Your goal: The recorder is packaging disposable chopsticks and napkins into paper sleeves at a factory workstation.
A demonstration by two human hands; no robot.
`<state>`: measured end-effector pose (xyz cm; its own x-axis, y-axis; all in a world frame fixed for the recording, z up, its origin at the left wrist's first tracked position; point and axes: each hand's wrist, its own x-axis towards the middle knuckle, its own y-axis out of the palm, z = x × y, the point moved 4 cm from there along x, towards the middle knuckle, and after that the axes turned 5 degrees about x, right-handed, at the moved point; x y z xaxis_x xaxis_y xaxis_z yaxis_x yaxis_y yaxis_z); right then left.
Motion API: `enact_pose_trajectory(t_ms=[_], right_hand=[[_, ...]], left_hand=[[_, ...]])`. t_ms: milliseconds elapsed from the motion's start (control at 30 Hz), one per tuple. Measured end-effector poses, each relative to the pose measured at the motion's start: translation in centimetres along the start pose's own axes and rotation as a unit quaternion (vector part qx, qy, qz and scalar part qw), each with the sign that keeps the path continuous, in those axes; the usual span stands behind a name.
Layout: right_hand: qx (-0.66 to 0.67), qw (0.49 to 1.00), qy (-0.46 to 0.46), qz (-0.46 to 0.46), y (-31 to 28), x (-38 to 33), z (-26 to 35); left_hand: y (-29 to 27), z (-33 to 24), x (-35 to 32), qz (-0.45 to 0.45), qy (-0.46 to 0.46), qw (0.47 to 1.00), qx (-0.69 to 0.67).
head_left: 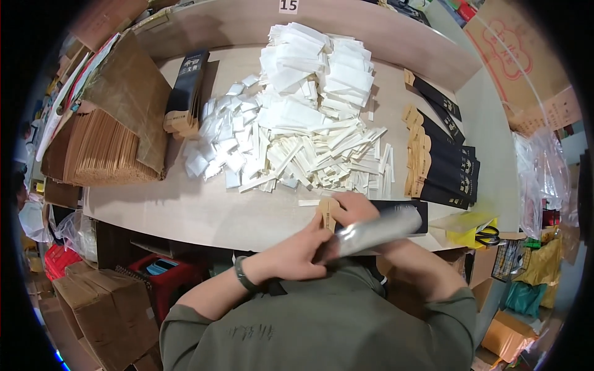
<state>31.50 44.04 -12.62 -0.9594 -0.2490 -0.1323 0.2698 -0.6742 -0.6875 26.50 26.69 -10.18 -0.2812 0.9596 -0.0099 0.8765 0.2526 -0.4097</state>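
My left hand [297,250] grips the near end of a long clear shiny sleeve [377,230] held just above the table's front edge. My right hand [352,207] rests on a black paper sleeve with a tan tab [328,212], pressing it where it meets the clear sleeve. Both hands are close together at the table's near edge. Just beyond them lies a heap of white paper-wrapped sticks [322,157] and small white packets [223,133].
Finished black sleeves [442,167] lie fanned at the right. A stack of white folded napkins [322,59] sits at the back. Brown paper bundles [105,148] and a black box [189,80] are at left. Scissors [489,235] and cardboard boxes [102,303] surround the table.
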Motion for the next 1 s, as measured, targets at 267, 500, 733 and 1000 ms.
enact_pose_trajectory(t_ms=[267, 500, 733, 1000], right_hand=[[-0.145, 0.976, 0.140, -0.087, 0.0, 1.7, 4.5], [-0.036, 0.974, 0.192, -0.118, 0.9, 3.0, 2.8], [0.009, 0.996, 0.027, -0.086, 1.8, 8.0, 6.8], [-0.152, 0.960, -0.157, -0.175, -2.3, 14.1, 1.5]], left_hand=[[-4.8, 5.1, -6.2, -0.238, -0.229, 0.913, 0.239], [-6.0, 4.3, -8.8, -0.133, -0.195, 0.927, 0.291], [-8.8, 4.0, -5.3, -0.146, -0.052, 0.939, 0.307], [-15.5, 9.3, -3.6, -0.320, -0.139, 0.861, 0.369]])
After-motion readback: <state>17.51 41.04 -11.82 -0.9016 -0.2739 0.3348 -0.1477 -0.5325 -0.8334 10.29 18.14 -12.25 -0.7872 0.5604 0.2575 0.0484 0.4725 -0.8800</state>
